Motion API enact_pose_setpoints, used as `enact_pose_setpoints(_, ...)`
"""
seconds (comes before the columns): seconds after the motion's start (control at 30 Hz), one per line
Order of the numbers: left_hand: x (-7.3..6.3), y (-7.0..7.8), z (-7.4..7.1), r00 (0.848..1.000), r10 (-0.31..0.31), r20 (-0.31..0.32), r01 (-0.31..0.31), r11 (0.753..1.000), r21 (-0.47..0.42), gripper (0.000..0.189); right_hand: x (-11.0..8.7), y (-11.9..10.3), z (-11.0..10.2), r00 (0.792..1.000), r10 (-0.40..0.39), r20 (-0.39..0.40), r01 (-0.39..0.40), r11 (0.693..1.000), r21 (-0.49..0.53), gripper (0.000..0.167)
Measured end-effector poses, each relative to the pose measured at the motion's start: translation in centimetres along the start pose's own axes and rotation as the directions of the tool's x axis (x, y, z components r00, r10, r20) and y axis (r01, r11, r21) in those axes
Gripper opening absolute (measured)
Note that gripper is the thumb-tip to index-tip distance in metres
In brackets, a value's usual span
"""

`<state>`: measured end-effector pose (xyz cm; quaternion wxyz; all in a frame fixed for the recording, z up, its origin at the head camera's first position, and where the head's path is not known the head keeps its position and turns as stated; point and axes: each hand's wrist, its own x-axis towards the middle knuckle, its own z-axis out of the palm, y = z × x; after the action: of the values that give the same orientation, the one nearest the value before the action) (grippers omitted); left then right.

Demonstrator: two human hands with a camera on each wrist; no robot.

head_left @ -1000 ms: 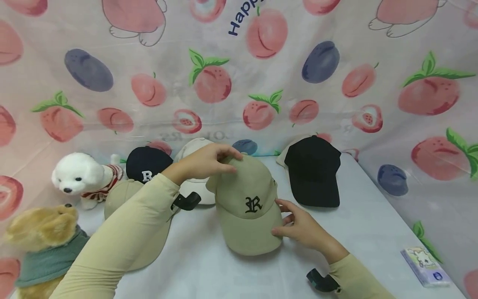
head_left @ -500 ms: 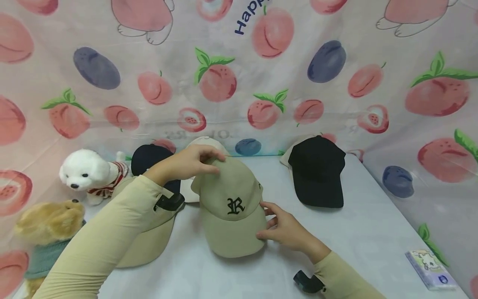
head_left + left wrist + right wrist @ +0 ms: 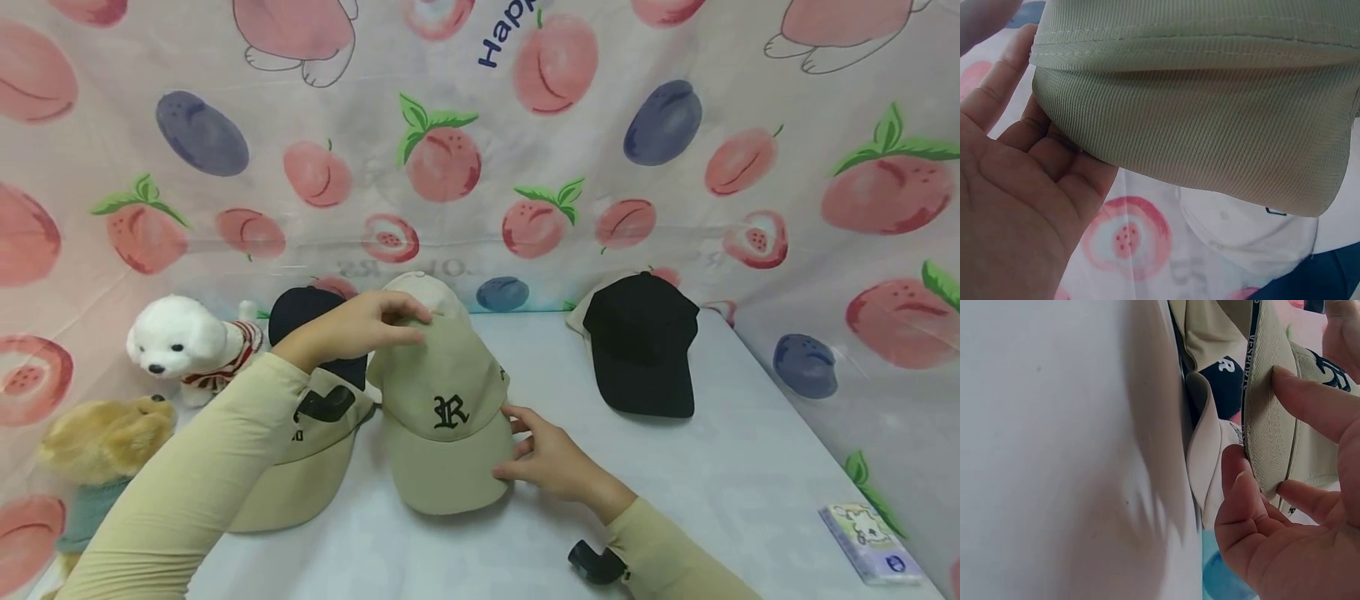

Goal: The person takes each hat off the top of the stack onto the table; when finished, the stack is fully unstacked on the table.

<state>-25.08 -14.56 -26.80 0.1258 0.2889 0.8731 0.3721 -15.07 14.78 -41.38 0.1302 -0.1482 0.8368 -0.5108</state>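
Between my two hands is a khaki baseball cap (image 3: pixel 450 408) with a black letter R on its front, its brim toward me. My left hand (image 3: pixel 367 325) grips the top of its crown; in the left wrist view, fingers (image 3: pixel 1079 169) lie against the cap's edge. At the right side of the brim, my right hand (image 3: pixel 551 458) pinches it, with the thumb on one face and fingers on the other in the right wrist view. A second beige cap (image 3: pixel 315 483) lies to the left, partly behind my left sleeve. Behind the held cap stands a white cap (image 3: pixel 435 290).
A navy cap (image 3: pixel 296 310) and a white plush dog (image 3: pixel 180 337) stand at the back left, a brown plush dog (image 3: pixel 105 442) nearer. At the back right is a black cap (image 3: pixel 641 342) over a pale one. A small pack (image 3: pixel 870 542) lies by the right table edge.
Both hands have carried the khaki cap to the left, toward the other beige cap. It now overlaps more of the white cap. The head view has shifted slightly.
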Motion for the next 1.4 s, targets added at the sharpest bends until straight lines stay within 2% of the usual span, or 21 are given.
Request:
enact_pose_setpoints(0.37,-0.7,-1.5,-0.5,0.999,-0.02,-0.045,0.02,1.0,0.004,0.031,1.3,0.0,1.8,1.0,-0.011,-0.003,0.011,1.0,-0.009,0.082)
enact_pose_setpoints(0.73,-1.0,-2.9,-0.6,0.993,-0.092,-0.067,0.093,0.996,0.016,0.03,2.3,-0.4,3.5,1.0,-0.01,0.006,0.01,1.0,-0.009,0.077)
enact_pose_setpoints(1.23,-1.3,-5.1,-0.7,0.989,-0.107,-0.102,0.106,0.994,-0.009,0.026,3.3,-1.1,5.8,1.0,0.013,-0.022,-0.014,0.999,-0.052,0.077)
enact_pose_setpoints(1.4,-1.2,-5.3,-0.6,0.989,-0.107,-0.103,0.105,0.994,-0.022,0.026,3.5,-1.0,6.1,0.999,0.019,-0.028,-0.021,0.998,-0.063,0.078)
